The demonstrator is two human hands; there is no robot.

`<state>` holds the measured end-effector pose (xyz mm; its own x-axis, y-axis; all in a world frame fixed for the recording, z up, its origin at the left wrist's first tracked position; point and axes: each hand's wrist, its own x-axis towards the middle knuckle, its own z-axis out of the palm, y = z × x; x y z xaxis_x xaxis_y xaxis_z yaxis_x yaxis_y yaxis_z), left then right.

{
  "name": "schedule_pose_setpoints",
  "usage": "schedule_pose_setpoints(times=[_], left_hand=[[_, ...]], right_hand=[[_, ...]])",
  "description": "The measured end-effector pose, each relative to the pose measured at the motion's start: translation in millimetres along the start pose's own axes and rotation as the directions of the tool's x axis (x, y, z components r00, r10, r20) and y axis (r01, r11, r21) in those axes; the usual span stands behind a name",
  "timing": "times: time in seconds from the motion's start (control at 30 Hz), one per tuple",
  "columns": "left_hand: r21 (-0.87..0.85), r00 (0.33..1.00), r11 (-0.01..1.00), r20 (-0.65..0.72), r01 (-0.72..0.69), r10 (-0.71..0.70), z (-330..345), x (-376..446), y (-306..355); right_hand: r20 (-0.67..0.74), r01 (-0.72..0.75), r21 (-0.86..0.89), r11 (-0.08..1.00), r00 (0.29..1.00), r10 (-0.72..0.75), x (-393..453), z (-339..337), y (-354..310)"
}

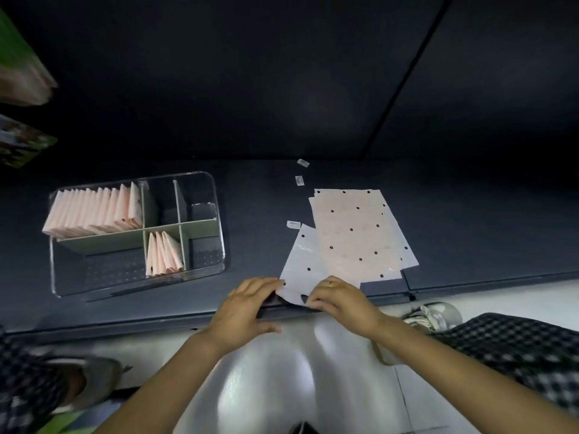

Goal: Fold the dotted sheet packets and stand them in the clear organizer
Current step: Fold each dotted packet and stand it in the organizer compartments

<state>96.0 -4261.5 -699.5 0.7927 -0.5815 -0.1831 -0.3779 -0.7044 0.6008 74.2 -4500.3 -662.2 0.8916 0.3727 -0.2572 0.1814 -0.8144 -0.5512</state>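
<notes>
A pale dotted sheet packet (300,264) lies at the near edge of the dark table. My left hand (244,308) rests with fingertips on its near left corner, and my right hand (341,303) pinches its near edge. A stack of flat dotted packets (357,233) lies just behind it to the right. The clear organizer (216,208) stands at the left. Several folded pink packets (94,211) stand in its back left compartment and three more (164,253) in its front middle one.
Three small white tabs (302,163) (299,180) (293,224) lie on the table (260,195) behind the sheets. The table edge runs just under my hands. A shoe (438,313) and checked fabric (517,343) show on the pale floor at the right.
</notes>
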Motion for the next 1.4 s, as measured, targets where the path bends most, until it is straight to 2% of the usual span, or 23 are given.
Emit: schedule_pose_setpoints(times=[0.13, 0.2, 0.27, 0.33, 0.43, 0.57, 0.63, 0.83, 0.9, 0.97, 1.03, 1.1, 1.17, 1.2, 1.27, 1.3, 1.4], left_hand=[[-0.294, 0.980, 0.940, -0.051, 0.170, -0.193, 5.8, 8.2, 10.6], [-0.402, 0.959, 0.893, -0.100, 0.203, -0.263, 8.1, 13.1, 12.2], [-0.441, 0.937, 0.875, -0.175, 0.200, -0.303, 9.7, 17.7, 13.7], [-0.367, 0.917, 0.915, -0.281, 0.169, -0.282, 11.8, 21.6, 15.9], [-0.142, 0.916, 0.987, -0.381, 0.074, -0.123, 15.4, 24.7, 22.3], [0.207, 0.941, 0.975, -0.308, -0.075, 0.138, 26.3, 24.8, 31.3], [0.319, 0.955, 0.942, -0.233, -0.102, 0.183, 30.3, 24.4, 33.9], [0.444, 0.986, 0.889, -0.066, -0.111, 0.156, 43.3, 19.7, 24.5], [0.476, 0.994, 0.874, -0.006, -0.093, 0.108, 42.0, 19.0, 22.4], [0.524, 0.997, 0.849, 0.043, -0.072, 0.058, 40.9, 21.0, 21.1], [0.545, 0.996, 0.834, 0.071, -0.089, 0.060, 42.5, 22.7, 17.8], [0.545, 0.994, 0.832, 0.073, -0.107, 0.080, 41.8, 24.7, 15.3], [0.526, 0.995, 0.847, 0.096, -0.083, 0.038, 35.8, 25.0, 19.9], [0.539, 0.996, 0.840, 0.086, -0.069, 0.027, 32.7, 24.6, 22.2], [0.573, 0.991, 0.810, 0.107, -0.128, 0.082, 38.2, 25.5, 14.2], [0.572, 0.989, 0.811, 0.143, -0.118, 0.043, 40.2, 26.3, 11.5], [0.589, 0.984, 0.799, 0.174, -0.122, 0.022, 39.2, 27.9, 8.1]], right_hand=[[0.068, -0.045, 0.177, 0.983, 0.997, 0.033, 25.4, -22.6, -7.8], [0.034, -0.119, 0.238, 0.964, 0.993, 0.114, 39.4, -37.0, 1.6], [-0.005, -0.199, 0.231, 0.952, 0.978, 0.206, 54.3, -50.0, 13.7], [-0.017, -0.261, 0.173, 0.950, 0.963, 0.268, 68.1, -55.9, 26.9], [0.000, -0.330, 0.123, 0.936, 0.943, 0.332, 85.1, -54.9, 38.7], [0.032, -0.369, 0.061, 0.927, 0.929, 0.367, 101.9, -49.4, 43.3], [0.028, -0.379, 0.023, 0.925, 0.925, 0.378, 107.0, -48.3, 44.1], [-0.004, -0.436, 0.034, 0.899, 0.900, 0.436, 112.0, -44.5, 45.6], [-0.096, -0.453, -0.136, 0.881, 0.891, 0.443, 108.3, -41.2, 40.1], [-0.287, -0.435, -0.346, 0.831, 0.893, 0.348, 98.8, -33.3, 29.8], [-0.351, -0.343, -0.359, 0.868, 0.911, 0.215, 82.4, -15.7, 14.9], [-0.316, -0.161, -0.390, 0.907, 0.948, 0.033, 58.0, 12.1, -3.8], [-0.249, -0.049, -0.450, 0.892, 0.966, -0.073, 35.7, 41.8, -9.1], [-0.185, -0.049, -0.447, 0.893, 0.982, -0.039, 26.2, 51.4, -8.8], [-0.085, -0.061, -0.415, 0.908, 0.996, 0.028, 10.7, 63.4, 1.1], [-0.038, -0.080, -0.401, 0.913, 0.997, 0.070, 3.8, 64.1, 7.8], [-0.065, -0.075, -0.557, 0.827, 0.997, 0.046, -16.1, 56.1, 25.1]])
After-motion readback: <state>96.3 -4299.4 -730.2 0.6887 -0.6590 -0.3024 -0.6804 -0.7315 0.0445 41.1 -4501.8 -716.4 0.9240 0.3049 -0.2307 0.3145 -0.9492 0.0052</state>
